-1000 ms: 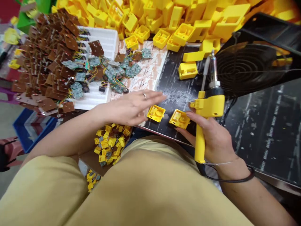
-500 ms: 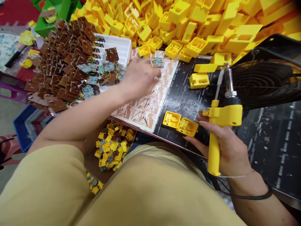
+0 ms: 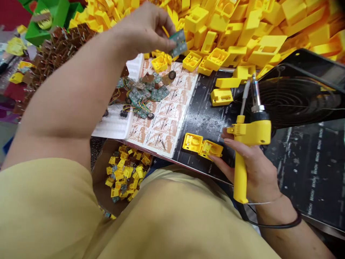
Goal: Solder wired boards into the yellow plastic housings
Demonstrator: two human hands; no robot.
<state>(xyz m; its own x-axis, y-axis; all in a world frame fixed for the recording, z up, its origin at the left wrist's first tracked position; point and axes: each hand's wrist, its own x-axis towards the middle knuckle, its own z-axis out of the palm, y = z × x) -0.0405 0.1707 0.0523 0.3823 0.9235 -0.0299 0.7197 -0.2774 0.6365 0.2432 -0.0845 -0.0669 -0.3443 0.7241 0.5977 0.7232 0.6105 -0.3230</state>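
Note:
My left hand [image 3: 153, 32] is raised above the table, its fingers closed on a small green circuit board [image 3: 178, 43]. Below it a tangle of circuit boards [image 3: 142, 93] with yellow wires and round black parts lies on the patterned paper. In my right hand [image 3: 258, 169] is a yellow soldering gun [image 3: 240, 169], its metal tip pointing up and away from me. Two joined yellow plastic housings [image 3: 193, 142] lie hollow side up on the black table mat; my right thumb reaches the edge of the nearer one.
Yellow housings [image 3: 198, 18] are heaped along the back. Brown boards [image 3: 56, 57] are piled at left beside a white foam tray [image 3: 111, 124]. A black fan [image 3: 291, 97] stands at right. Below the table edge, a cardboard box [image 3: 104, 180] holds yellow pieces.
My left hand has risen up and away from the paper with the circuit board. The tangled boards now lie further right, over the paper. My right hand still holds the soldering gun.

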